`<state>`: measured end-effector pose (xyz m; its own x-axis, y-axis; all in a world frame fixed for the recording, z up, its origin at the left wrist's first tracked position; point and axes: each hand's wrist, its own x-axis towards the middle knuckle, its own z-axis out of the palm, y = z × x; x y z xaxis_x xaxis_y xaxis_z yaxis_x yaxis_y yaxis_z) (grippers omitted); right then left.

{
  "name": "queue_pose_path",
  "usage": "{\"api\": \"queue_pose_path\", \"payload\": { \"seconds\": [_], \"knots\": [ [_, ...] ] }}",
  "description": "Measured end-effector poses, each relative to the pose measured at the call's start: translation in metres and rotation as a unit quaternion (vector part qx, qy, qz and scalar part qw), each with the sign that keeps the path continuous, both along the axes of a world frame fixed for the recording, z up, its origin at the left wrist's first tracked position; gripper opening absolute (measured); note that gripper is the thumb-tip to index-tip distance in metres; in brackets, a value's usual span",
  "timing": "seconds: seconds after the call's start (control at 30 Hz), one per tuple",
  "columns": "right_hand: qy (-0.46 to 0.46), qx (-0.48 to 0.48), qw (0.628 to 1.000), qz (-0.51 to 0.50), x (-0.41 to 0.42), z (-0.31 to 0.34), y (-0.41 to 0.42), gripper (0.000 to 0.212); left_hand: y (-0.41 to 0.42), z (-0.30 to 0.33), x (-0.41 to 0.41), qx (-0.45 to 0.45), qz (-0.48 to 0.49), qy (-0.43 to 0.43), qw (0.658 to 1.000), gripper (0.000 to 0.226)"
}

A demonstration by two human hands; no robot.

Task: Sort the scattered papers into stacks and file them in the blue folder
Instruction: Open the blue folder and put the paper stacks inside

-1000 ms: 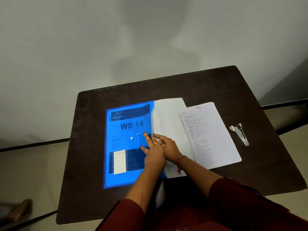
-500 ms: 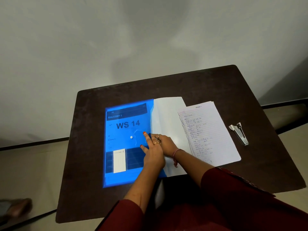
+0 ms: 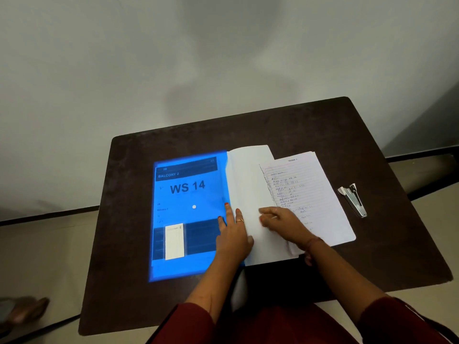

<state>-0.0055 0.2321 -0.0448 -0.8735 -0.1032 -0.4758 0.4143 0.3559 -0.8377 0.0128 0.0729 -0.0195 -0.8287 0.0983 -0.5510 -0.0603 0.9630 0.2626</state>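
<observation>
- Flat and straight-fingered, the left hand (image 3: 232, 240) presses the right edge of the blue folder (image 3: 188, 217), lying centre-left on the dark table (image 3: 323, 127).
- Right hand (image 3: 280, 223) rests on the white sheet (image 3: 248, 184) just right of the folder; its fingers look curled at the paper, but motion blur hides whether they pinch it.
- Handwritten lined pages (image 3: 308, 194) overlap the white sheet's right side; the script is too small to read.
- Both forearms hide the paper's lower edge.
- A metal staple remover (image 3: 352, 199) lies apart, at the right.
- Bare tabletop rings the folder, widest at left and top.
- At lower left, a foot (image 3: 24, 311) is cut off by the frame.
</observation>
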Motion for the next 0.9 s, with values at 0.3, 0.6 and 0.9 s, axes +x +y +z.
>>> {"api": "queue_pose_path", "payload": {
  "seconds": [0.3,0.6,0.9],
  "knots": [
    [0.070,0.252,0.956,-0.132,0.018,0.000,0.105,0.031,0.029,-0.013,0.012,-0.022,-0.029,-0.014,0.999,0.067],
    [0.007,0.340,0.934,-0.107,0.014,-0.002,0.137,0.047,0.079,-0.010,-0.002,0.298,0.287,-0.056,0.909,0.040],
    [0.069,0.250,0.946,-0.195,0.007,-0.009,0.148,0.029,0.103,-0.023,-0.011,0.292,0.325,-0.026,0.899,0.037]
  ]
}}
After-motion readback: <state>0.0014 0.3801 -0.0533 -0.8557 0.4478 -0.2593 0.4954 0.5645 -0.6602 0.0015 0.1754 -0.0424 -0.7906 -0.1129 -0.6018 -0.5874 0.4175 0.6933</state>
